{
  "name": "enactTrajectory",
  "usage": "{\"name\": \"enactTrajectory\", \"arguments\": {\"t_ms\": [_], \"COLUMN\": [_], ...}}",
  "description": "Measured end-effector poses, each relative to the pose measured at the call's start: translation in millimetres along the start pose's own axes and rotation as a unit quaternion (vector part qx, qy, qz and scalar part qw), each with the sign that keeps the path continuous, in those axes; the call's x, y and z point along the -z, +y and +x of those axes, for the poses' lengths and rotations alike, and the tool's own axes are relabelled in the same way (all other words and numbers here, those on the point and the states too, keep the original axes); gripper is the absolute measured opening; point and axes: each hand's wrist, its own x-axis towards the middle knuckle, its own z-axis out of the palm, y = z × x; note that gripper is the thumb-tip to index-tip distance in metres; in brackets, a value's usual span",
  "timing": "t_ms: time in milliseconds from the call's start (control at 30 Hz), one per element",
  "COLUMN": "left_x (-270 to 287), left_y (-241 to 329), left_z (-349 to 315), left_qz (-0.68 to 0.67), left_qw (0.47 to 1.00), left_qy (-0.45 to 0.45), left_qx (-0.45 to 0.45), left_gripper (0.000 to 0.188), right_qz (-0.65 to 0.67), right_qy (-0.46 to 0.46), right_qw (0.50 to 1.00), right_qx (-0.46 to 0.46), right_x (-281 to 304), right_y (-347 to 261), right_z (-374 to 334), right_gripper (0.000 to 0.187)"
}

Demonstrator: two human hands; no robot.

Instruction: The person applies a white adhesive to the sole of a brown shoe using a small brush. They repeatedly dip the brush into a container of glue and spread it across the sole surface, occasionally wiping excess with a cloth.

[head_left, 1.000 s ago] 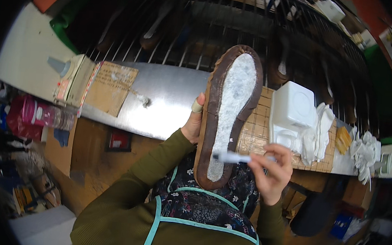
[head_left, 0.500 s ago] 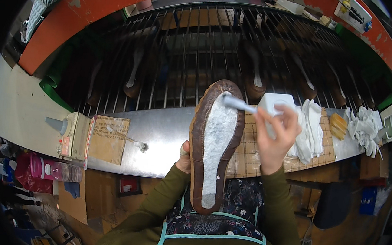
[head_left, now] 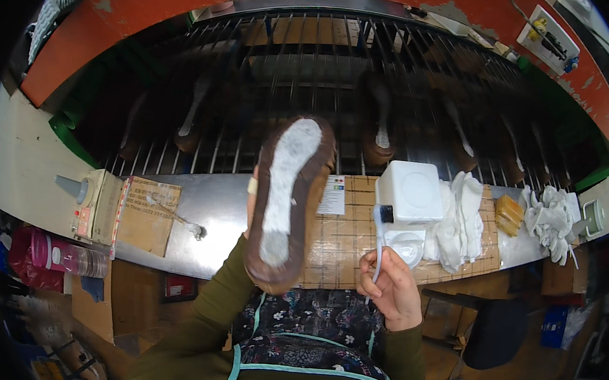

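Note:
A brown shoe [head_left: 284,188] with a whitish, fuzzy underside faces up in front of me, toe end away. Its left edge is gripped by my left hand [head_left: 251,203], most of whose fingers are hidden behind the shoe. My right hand [head_left: 395,293] pinches the pale handle of a small toothbrush-like brush [head_left: 378,243], held upright with its dark bristles at the top. The brush is apart from the shoe, in front of a white plastic container [head_left: 413,191]. A round white lid or opening [head_left: 407,247] shows just below that container.
Beyond the bench, several similar shoes [head_left: 379,149] lie on a rack of metal bars [head_left: 304,67]. White gloves [head_left: 461,222], a yellowish block [head_left: 509,215] and a white mug [head_left: 593,217] sit to the right. A cardboard piece [head_left: 148,216] lies left; a dark chair [head_left: 498,334] stands lower right.
The brush has left the shoe's toe end and moved down and right, turning upright. My left hand has shifted the shoe left and tilted it.

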Motion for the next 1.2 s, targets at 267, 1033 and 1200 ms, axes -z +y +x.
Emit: {"name": "enactTrajectory", "arguments": {"t_ms": [267,1033,1200], "left_x": [29,164,158], "left_y": [25,10,6], "left_z": [79,186,205], "left_qz": [-0.147,-0.227,-0.346], "left_qw": [0.982,0.937,0.844], "left_qy": [-0.001,0.257,0.391], "left_qx": [0.116,-0.068,-0.124], "left_gripper": [0.05,0.047,0.071], "right_qz": [-0.059,-0.362,-0.475], "right_qy": [0.044,0.094,0.036], "right_qw": [0.997,0.92,0.865], "right_qx": [0.005,0.116,0.156], "right_x": [2,-32,-61], "right_y": [-11,-43,-105], "right_z": [-6,13,78], "right_gripper": [0.022,0.029,0.023]}}
